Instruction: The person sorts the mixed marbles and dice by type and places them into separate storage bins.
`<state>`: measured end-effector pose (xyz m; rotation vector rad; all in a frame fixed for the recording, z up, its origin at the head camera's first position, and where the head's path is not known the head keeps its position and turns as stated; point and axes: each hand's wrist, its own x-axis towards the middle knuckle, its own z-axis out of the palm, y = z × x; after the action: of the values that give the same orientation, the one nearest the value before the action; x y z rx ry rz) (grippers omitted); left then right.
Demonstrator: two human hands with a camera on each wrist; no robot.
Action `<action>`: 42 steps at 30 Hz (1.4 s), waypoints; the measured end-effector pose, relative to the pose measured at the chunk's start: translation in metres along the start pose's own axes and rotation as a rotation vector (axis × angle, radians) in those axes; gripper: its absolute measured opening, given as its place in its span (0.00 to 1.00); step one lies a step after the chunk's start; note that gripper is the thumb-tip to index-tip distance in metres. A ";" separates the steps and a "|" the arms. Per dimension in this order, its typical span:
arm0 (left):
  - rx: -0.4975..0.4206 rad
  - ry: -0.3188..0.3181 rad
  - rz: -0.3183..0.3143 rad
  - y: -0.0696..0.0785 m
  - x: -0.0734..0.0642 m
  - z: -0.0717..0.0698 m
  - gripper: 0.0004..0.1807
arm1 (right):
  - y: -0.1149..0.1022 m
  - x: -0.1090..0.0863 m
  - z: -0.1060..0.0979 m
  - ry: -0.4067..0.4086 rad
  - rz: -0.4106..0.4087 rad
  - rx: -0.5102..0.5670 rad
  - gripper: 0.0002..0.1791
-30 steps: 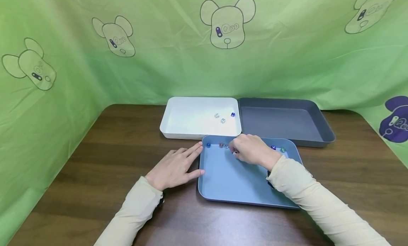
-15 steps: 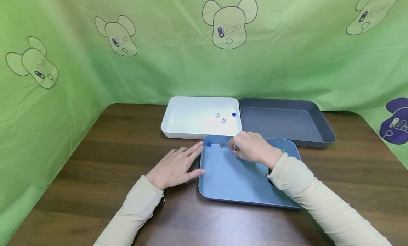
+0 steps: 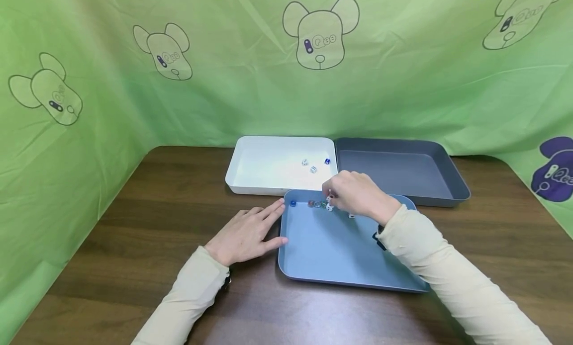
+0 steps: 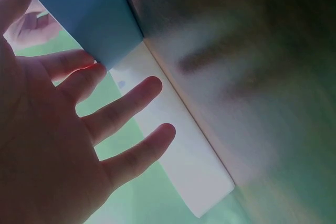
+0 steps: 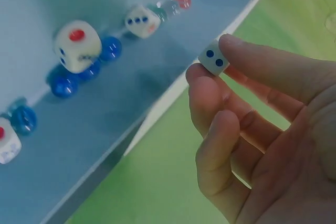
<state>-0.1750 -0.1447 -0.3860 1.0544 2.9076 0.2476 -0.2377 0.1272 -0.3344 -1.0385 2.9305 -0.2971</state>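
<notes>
White die (image 5: 215,59), raised in right hand (image 3: 355,197) near far rim of blue tray (image 3: 331,255).
Left hand (image 3: 246,235): fingers spread, fingertips set against the tray's left rim, nothing gripped. White tray (image 3: 264,163): three dice (image 3: 313,169) contained. Blue tray: marbles (image 5: 111,49) and other dice (image 5: 77,45) strewn along far side. Right hand: die pinched at the fingertips, lifted higher than a moment ago; thus judged free to be carried. Dark tray (image 3: 385,168): set behind.

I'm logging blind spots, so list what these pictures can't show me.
Right wrist: some faces of the held die, covered by the right hand.
Right wrist: the leftmost die, cut off by the left edge.
Head: marks on the cubes in the white tray, too small.
Head: part of the blue tray, behind the right sleeve.
</notes>
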 end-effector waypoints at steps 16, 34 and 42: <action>0.006 0.001 0.007 0.000 0.001 -0.001 0.42 | 0.007 0.019 0.002 0.040 0.009 -0.063 0.10; 0.012 0.003 0.002 0.000 0.001 0.002 0.42 | 0.008 0.042 -0.021 0.018 0.065 -0.035 0.10; 0.008 0.006 -0.002 0.001 0.000 0.002 0.42 | 0.008 0.054 -0.024 0.005 0.081 -0.034 0.08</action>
<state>-0.1744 -0.1441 -0.3875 1.0544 2.9172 0.2398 -0.2861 0.1036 -0.3101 -0.9212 2.9827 -0.2497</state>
